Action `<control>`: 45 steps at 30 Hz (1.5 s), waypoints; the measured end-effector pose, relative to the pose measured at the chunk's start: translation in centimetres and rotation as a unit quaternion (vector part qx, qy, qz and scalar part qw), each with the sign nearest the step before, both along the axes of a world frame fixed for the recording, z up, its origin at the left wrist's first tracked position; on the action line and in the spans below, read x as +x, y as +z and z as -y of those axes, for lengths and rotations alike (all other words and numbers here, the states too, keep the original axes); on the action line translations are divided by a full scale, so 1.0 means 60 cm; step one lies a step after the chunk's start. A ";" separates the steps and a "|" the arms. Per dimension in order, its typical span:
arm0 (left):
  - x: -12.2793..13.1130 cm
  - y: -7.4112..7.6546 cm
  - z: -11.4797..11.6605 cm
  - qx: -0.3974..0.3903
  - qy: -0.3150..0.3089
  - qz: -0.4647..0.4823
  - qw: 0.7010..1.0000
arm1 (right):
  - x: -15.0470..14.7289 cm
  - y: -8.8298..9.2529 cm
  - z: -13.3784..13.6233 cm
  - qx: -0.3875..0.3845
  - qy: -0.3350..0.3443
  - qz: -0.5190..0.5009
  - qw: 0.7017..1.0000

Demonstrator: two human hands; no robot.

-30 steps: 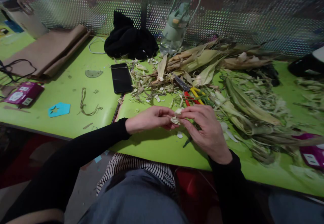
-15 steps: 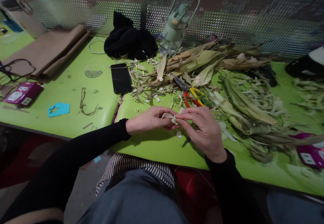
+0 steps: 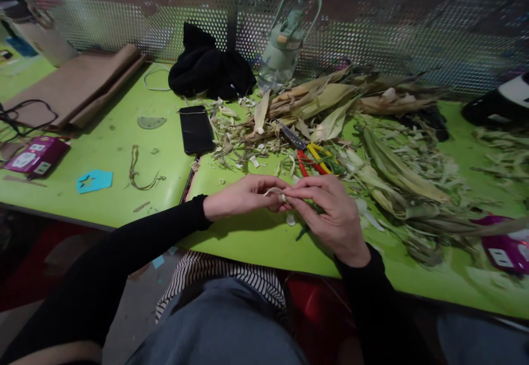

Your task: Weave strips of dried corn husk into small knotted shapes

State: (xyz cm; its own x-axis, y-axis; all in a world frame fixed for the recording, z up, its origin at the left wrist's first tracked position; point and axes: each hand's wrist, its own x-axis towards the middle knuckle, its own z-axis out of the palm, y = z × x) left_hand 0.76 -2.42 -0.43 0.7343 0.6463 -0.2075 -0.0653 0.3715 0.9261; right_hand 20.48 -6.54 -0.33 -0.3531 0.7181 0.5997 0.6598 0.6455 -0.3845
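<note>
Between my hands, above the green table's front edge, is a small pale strip of corn husk (image 3: pixel 273 191), bent into a curve. My left hand (image 3: pixel 252 194) pinches it from the left. From the right, my right hand (image 3: pixel 330 211) grips its end between thumb and fingertips. The fingers hide part of the strip. Just beyond my right hand lie scissors or pliers with red handles (image 3: pixel 305 162) and yellow handles (image 3: pixel 320 156). A heap of dry corn husks (image 3: pixel 322 101) spreads behind them, and more husks (image 3: pixel 405 175) lie to the right.
A black phone (image 3: pixel 196 129), a clear protractor (image 3: pixel 151 123) and a blue paper piece (image 3: pixel 94 181) lie to the left. A green bottle (image 3: pixel 281 51) and black cloth (image 3: pixel 210 67) stand by the perforated panel (image 3: pixel 157 23). Purple packs (image 3: pixel 36 156) sit at both sides.
The husk strip shows narrower and more curved between my fingers. Both hands stay in nearly the same place, and the view has shifted slightly.
</note>
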 end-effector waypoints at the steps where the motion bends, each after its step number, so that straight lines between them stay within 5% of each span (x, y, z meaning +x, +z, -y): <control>1: 0.000 0.000 0.000 0.005 -0.002 -0.003 1.000 | 0.000 0.001 0.000 -0.004 0.008 0.000 1.000; 4: -0.001 0.001 0.000 0.025 -0.003 -0.004 1.000 | 0.003 0.004 0.002 -0.010 0.034 -0.010 0.999; 9: -0.003 0.004 0.000 0.057 0.020 0.019 0.998 | 0.004 -0.001 0.004 -0.076 -0.083 -0.075 0.991; 13: 0.004 0.002 0.006 0.080 0.026 0.015 0.996 | -0.013 -0.011 0.006 -0.155 -0.078 -0.067 0.983; 24: 0.005 -0.001 0.013 0.033 0.033 0.011 0.999 | -0.024 -0.020 0.014 -0.054 -0.196 -0.138 0.969; 31: 0.002 0.004 0.008 0.041 0.047 0.045 0.997 | -0.025 -0.028 0.013 -0.143 -0.113 -0.157 0.971; 37: 0.004 0.006 0.012 0.105 0.055 -0.042 0.992 | -0.030 -0.011 0.011 -0.178 -0.052 -0.144 0.972; 45: 0.005 0.000 0.015 0.060 0.021 -0.038 0.997 | -0.032 -0.032 0.016 -0.155 -0.120 -0.220 0.955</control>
